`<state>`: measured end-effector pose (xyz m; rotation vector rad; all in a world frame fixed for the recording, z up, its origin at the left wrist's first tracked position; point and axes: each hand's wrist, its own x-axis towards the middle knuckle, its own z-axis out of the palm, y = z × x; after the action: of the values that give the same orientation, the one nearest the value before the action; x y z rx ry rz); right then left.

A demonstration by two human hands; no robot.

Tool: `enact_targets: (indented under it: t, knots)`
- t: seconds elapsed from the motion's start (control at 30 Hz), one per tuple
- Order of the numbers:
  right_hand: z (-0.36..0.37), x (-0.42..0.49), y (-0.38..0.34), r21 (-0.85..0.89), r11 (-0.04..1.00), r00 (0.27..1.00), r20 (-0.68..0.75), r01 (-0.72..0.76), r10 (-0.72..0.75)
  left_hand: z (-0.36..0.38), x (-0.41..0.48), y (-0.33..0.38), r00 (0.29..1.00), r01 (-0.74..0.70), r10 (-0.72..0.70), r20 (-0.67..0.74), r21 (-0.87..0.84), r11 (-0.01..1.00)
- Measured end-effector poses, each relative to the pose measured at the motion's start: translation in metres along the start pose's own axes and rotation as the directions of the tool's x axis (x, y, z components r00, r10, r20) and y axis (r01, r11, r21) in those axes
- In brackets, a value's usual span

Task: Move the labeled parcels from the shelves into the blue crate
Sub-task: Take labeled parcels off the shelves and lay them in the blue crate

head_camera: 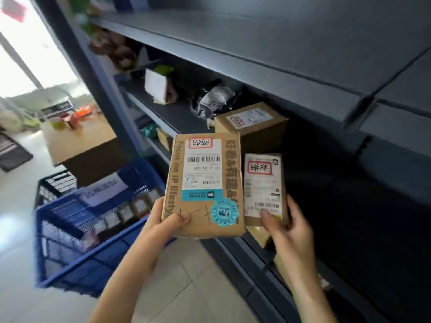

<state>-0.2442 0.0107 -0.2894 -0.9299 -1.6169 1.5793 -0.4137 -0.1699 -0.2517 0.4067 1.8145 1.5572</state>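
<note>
We've got two parcels in hand, both held up in front of the shelves; the large kraft parcel (203, 185) is gripped at its lower left corner by our left hand (166, 221), thumb on the front face, white shipping label and a teal round sticker facing us; the small parcel (264, 188) sits just right of it, edges nearly touching, our right hand (288, 226) grasping its bottom end with the thumb across the label; both carry a red-framed tag on the label. Behind them a third brown box (253, 123) lies on the middle shelf (172, 115), label up; a black poly bag (214, 99) is just beyond it on the same shelf, then a white package (156, 86) farther along. The blue crate (93, 231) stands on the floor at lower left, below the left hand, already holding a row of boxed parcels. Beyond the crate, a wooden tabletop (79, 142) with small blurred items; we can't tell what they are. Pale floor tiles (177, 283) under our forearms.
</note>
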Motion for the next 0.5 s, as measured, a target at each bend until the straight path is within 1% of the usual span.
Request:
enact_targets:
  t: [0.13, 0.23, 0.33, 0.5]
  knots:
    - [0.097, -0.019, 0.01, -0.081, 0.997, 0.971, 0.239, 0.014, 0.006, -0.084, -0.042, -0.034, 0.973, 0.015, -0.037, -0.226, -0.096, 0.995]
    - [0.17, -0.044, 0.015, -0.129, 0.991, 0.914, 0.404, 0.016, 0.038, -0.147, -0.076, -0.065, 0.933, 0.025, -0.088, -0.349, -0.182, 0.983]
    - [0.233, -0.074, 0.022, -0.198, 0.98, 0.853, 0.517, 0.036, 0.073, -0.204, -0.105, -0.099, 0.904, 0.026, -0.139, -0.404, -0.274, 0.961]
    - [0.309, -0.119, 0.045, -0.305, 0.949, 0.804, 0.583, 0.085, 0.115, -0.276, -0.132, -0.14, 0.881, 0.004, -0.164, -0.443, -0.341, 0.94]
